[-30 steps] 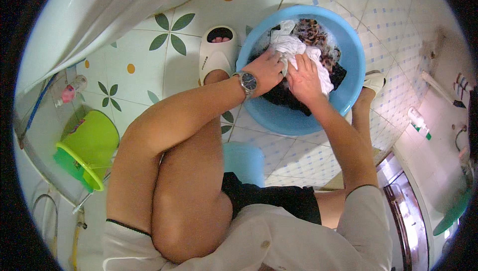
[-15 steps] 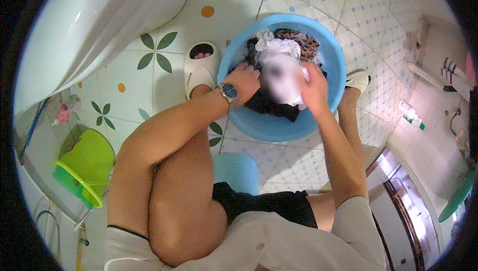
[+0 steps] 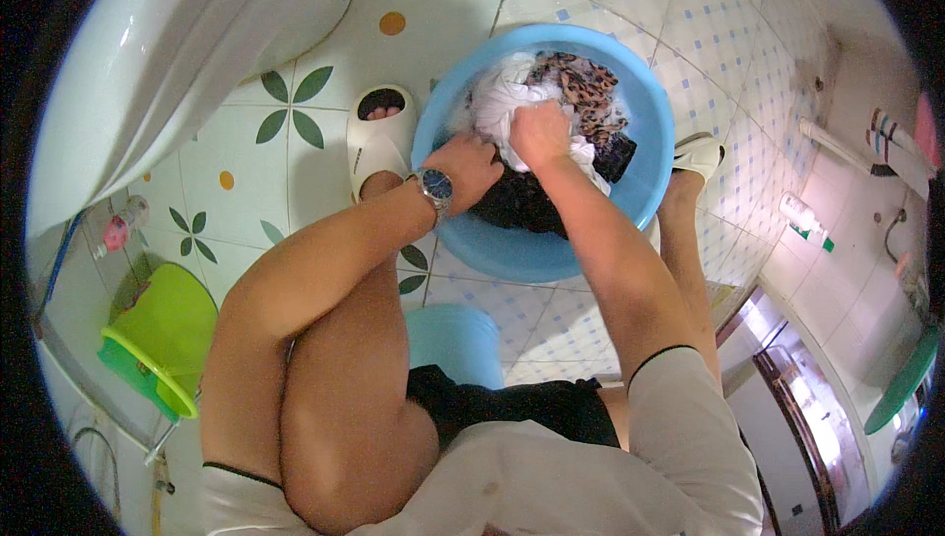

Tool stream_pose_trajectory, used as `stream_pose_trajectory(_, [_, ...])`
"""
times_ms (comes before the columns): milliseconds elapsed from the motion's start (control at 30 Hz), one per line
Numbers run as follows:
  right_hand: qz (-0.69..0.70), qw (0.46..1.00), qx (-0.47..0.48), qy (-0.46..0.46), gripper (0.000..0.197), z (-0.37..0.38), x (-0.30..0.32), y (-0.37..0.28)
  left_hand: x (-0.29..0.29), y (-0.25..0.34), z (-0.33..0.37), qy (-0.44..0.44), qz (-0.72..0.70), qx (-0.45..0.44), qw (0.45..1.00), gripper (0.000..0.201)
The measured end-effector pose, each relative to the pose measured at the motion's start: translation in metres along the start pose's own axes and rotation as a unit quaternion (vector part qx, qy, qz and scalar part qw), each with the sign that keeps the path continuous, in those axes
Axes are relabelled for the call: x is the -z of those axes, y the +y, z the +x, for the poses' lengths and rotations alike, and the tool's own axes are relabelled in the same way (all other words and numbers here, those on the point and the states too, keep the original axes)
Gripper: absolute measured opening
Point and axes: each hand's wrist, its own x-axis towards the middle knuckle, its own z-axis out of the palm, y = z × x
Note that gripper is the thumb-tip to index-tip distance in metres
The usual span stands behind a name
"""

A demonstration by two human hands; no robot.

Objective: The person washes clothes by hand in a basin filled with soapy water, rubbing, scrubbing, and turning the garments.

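A blue plastic basin (image 3: 658, 172) on the floor between my feet holds wet clothes and some suds. Inside it, a bunched white garment (image 3: 499, 95) lies at the left and middle, beside a leopard-print cloth (image 3: 588, 95) and above black fabric (image 3: 520, 203). My right hand (image 3: 540, 134) is closed in a fist on the white garment. Close by on its left, my left hand (image 3: 469, 172), with a metal watch at the wrist, has its fingers curled at the lower edge of the same garment; its fingertips are partly hidden.
Below the basin, a light blue stool or bucket (image 3: 455, 347) shows beside my leg. A green bucket (image 3: 162, 334) stands at the left, with a pink bottle (image 3: 120, 228) above it. A white bottle (image 3: 807, 219) is at the right. Patterned tiles cover the floor (image 3: 325, 182).
My right hand has moved left over the basin, toward my left hand, pressing the white garment down and leftward. More of the leopard-print cloth shows. The whole view has shifted slightly.
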Motion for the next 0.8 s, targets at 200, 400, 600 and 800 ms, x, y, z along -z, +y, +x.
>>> stream_pose_trajectory(200, [0.365,0.922,-0.108,0.071,0.035,-0.013,0.001,0.015,0.007,-0.001,-0.001,-0.049,-0.008,0.019,0.999,0.024])
stream_pose_trajectory(400, [0.133,0.972,0.065,0.181,0.067,-0.09,-0.001,0.061,0.004,0.0,-0.002,-0.008,-0.034,0.026,0.999,0.026])
stream_pose_trajectory(600, [0.068,0.977,-0.019,0.202,0.084,-0.026,-0.009,0.033,0.02,0.002,0.002,-0.012,-0.017,0.024,0.999,0.032])
stream_pose_trajectory(800, [0.485,0.854,-0.06,0.177,0.048,-0.007,0.005,0.013,0.016,-0.002,-0.003,0.112,-0.1,0.084,0.985,0.045])
